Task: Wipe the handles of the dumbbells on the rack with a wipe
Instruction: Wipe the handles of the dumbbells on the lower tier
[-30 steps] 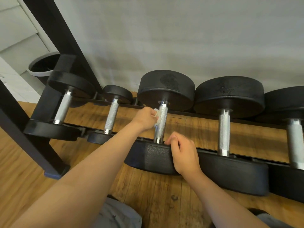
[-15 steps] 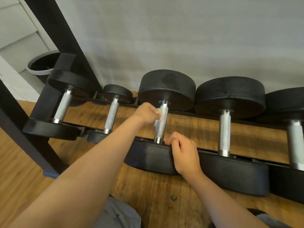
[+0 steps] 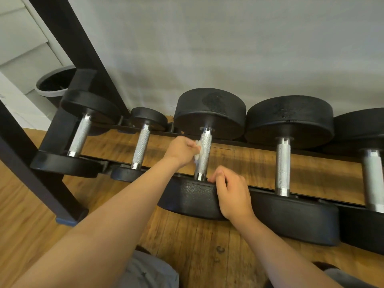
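- Dumbbell [image 3: 208,113], third from left on rack [image 3: 52,129], knurled handle [image 3: 203,154] upright between black heads
- Left hand [image 3: 180,150] fingers curled, pressing white wipe [image 3: 197,149] against handle's left side
- Right hand [image 3: 232,192] loosely curled, fingertips resting on near head [image 3: 195,196], holding nothing

A gym: 5 black dumbbells [image 3: 209,129] on a rack [image 3: 239,163].
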Tool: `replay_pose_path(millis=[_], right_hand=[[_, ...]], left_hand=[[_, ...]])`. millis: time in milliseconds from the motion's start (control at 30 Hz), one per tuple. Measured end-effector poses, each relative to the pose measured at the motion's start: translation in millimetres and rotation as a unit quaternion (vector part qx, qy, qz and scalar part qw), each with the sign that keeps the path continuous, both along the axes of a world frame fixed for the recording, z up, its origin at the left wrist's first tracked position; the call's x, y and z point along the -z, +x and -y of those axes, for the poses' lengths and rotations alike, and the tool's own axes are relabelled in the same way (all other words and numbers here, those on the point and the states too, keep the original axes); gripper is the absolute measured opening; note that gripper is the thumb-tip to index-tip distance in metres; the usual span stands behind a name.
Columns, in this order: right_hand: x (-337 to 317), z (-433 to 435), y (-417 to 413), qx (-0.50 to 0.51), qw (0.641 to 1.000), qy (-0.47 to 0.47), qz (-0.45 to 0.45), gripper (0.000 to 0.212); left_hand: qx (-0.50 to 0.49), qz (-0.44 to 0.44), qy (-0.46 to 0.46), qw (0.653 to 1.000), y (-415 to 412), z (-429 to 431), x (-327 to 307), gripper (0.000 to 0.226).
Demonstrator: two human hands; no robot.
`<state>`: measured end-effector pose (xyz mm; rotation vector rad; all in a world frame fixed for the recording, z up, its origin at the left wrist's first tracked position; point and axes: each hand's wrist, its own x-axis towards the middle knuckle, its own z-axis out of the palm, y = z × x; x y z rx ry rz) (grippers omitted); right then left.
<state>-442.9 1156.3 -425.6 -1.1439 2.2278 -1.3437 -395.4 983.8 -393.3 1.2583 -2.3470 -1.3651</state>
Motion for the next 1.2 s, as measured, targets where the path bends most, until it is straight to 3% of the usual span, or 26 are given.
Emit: replay_pose_path(millis=[100, 233, 633, 933, 1033, 1200], right_hand=[[0.1, -0.5, 0.3, 0.000, 1.000, 0.006, 0.005, 0.038], [1.3, -1.1, -1.6, 0.000, 1.000, 0.013, -0.001, 0.031], [-2.0, -0.8, 0.6, 0.002, 1.000, 0.005, -0.002, 0.044], [-1.1, -1.3, -0.3, -0.004, 1.000, 0.023, 0.006, 0.031], [-0.9, -1.5, -1.3, -0.004, 1.000, 0.022, -0.001, 0.033], [0.3, -1.4, -2.8, -0.003, 1.000, 0.015, -0.009, 0.033]], left_hand=[[-0.087, -0.078, 0.005, 0.993, -22.1, -2.5, -10.2, 0.016], [-0.175, -0.109, 0.053, 0.977, -40.2, -2.2, -7.0, 0.023], [-0.031, 0.008, 0.001, 0.999, -13.2, 6.6, 0.8, 0.023], [-0.135, -0.110, 0.042, 0.984, -34.9, 2.7, -3.3, 0.017], [-0.081, -0.077, 0.029, 0.993, -25.5, 9.8, -1.2, 0.018], [0.014, -0.018, 0.086, 0.996, -1.2, 11.1, 1.0, 0.015]])
